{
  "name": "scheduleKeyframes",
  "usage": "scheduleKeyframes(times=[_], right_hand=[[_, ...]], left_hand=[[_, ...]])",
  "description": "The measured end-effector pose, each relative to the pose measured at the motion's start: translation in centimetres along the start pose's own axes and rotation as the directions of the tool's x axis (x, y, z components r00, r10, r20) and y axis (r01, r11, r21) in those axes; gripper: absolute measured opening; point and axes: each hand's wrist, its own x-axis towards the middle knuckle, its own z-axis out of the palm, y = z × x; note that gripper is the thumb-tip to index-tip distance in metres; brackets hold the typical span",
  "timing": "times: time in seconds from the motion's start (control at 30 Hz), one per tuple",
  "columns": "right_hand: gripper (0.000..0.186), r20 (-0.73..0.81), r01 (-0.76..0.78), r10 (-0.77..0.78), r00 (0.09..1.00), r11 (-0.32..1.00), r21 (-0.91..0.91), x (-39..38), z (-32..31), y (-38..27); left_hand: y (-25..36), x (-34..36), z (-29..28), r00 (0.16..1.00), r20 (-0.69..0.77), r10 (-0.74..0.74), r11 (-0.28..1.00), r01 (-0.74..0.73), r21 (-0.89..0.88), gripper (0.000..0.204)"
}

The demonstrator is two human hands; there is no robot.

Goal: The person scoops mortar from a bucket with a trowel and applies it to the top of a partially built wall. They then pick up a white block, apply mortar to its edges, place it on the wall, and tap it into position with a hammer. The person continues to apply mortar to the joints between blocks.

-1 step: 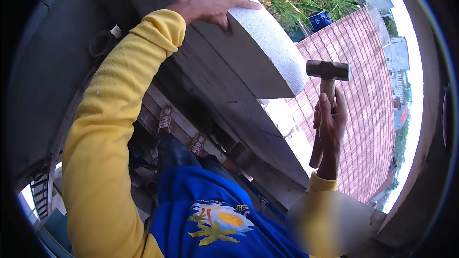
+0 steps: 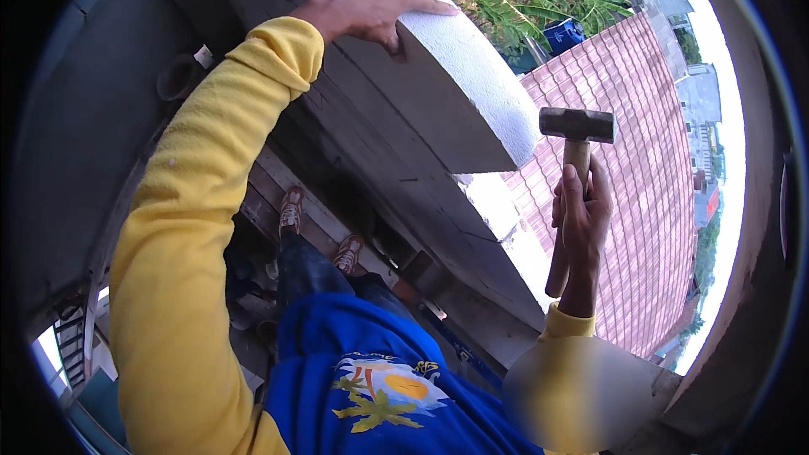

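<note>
Shifted slightly left: block (image 2: 476,76) and left hand (image 2: 371,2), so block likely isn't fixed to wall (image 2: 438,194); left hand spread over it, right hand (image 2: 583,206) wrapped round hammer (image 2: 577,125), right of block

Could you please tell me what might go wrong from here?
The left hand rests on top of the white block, so a stray blow from the hammer could hurt it.
If the right hand lost its grip, the hammer might drop, perhaps toward the red roof beyond the wall.
</note>
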Motion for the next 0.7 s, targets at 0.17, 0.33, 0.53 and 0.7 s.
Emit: scheduleKeyframes(times=[0.17,0.33,0.53,0.7], right_hand=[[0.059,-0.06,0.072,-0.066,0.996,0.993,0.096,-0.1,0.3,-0.9],[0.059,-0.023,0.064,-0.066,0.998,0.994,-0.084,1.3,2.2,-1.9],[0.058,0.045,0.171,-0.165,0.985,0.949,-0.264,2.4,2.6,-0.6],[0.057,0.025,0.261,-0.268,0.963,0.909,-0.324,2.2,3.4,-0.9]], left_hand=[[-1.2,-0.4,0.5,0.991,-0.086,0.107,0.994,-0.103,0.044,0.088],[-0.7,-0.4,0.0,0.996,-0.055,0.065,0.998,-0.064,0.029,0.087],[-0.8,-0.5,0.0,0.998,-0.054,0.044,0.996,-0.039,0.082,0.087],[-0.5,-0.4,0.4,0.999,-0.034,-0.009,0.999,0.01,0.031,0.089]])
